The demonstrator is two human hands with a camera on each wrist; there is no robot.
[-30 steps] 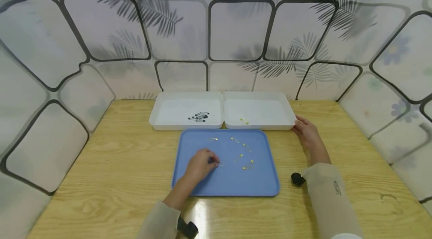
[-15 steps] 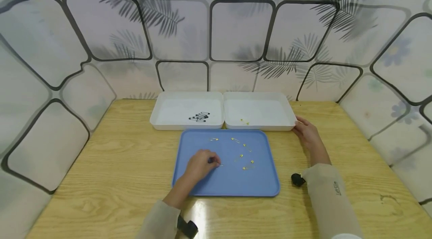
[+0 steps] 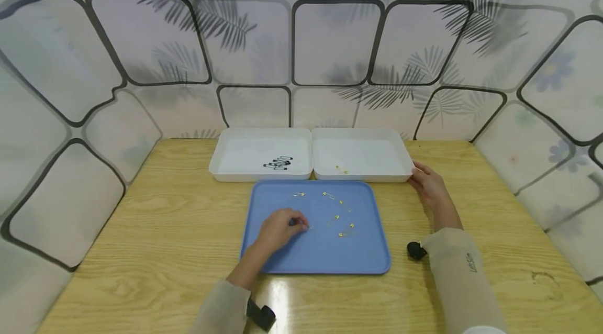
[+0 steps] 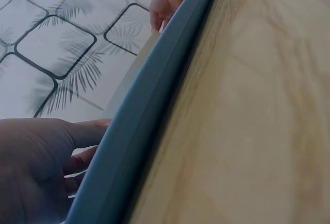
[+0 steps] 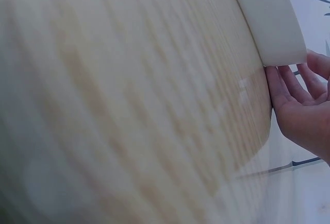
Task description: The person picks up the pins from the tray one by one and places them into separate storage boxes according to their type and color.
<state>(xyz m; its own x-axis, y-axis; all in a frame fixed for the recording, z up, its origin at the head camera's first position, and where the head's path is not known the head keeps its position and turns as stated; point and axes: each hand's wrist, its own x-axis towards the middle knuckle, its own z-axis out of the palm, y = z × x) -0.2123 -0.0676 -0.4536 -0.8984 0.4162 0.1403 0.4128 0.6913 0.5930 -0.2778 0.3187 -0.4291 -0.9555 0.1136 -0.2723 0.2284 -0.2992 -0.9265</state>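
My left hand is over the blue tray, thumb and fingertips pinching a thin gold safety pin, of which little shows past the fingertips. Several more gold safety pins lie scattered on that tray. My right hand rests its fingertips against the near right corner of the right white tray; in the right wrist view its fairly straight fingers touch the tray's end wall. In the left wrist view the blue tray's rim hides the left fingertips and the pin.
At the back left stands another white tray with a pile of black safety pins. A few gold safety pins lie near the front of the right white tray. All trays are on a wooden table before a patterned wall.
My left fingertips have shifted very slightly right with the pinched safety pin, less of which shows now. The right hand and the trays have stayed in place.
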